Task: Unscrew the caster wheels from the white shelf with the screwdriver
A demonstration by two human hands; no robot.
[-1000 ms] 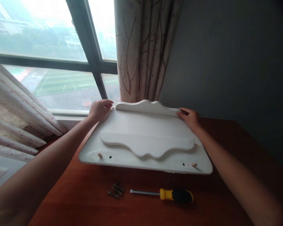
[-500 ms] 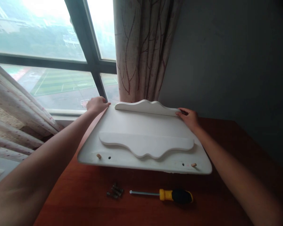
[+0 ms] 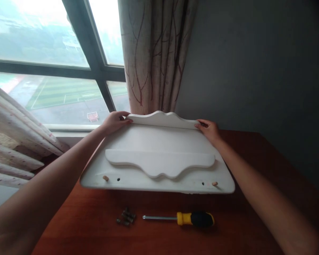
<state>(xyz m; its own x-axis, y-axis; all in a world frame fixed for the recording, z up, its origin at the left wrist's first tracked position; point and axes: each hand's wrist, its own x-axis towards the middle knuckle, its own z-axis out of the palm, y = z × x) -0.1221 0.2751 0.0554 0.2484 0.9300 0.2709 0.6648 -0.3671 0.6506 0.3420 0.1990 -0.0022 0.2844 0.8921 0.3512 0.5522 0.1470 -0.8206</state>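
Observation:
A white scalloped board (image 3: pixel 162 119) stands on edge along the far side of a larger white panel (image 3: pixel 151 138). My left hand (image 3: pixel 117 121) pinches the board's left end between thumb and fingers. At its right end, my right hand (image 3: pixel 209 130) grips it the same way. A second white scalloped board (image 3: pixel 159 163) lies flat on the panel, its wavy edge toward me. Near the panel's front edge, a wooden dowel (image 3: pixel 105 178) sticks up at the left and another dowel (image 3: pixel 214 183) at the right, each beside a dark hole.
On the reddish-brown table (image 3: pixel 95 233), in front of the panel, lie a yellow and black screwdriver (image 3: pixel 195 219) and several metal screws or bolts (image 3: pixel 126 216). A curtain (image 3: pixel 154 56) hangs behind the table, between the window (image 3: pixel 66 95) and a grey wall (image 3: pixel 250 71).
My left hand has moved right from the panel's far left corner onto the board's left end and closed on it. My right hand keeps its grip. The view has shifted slightly.

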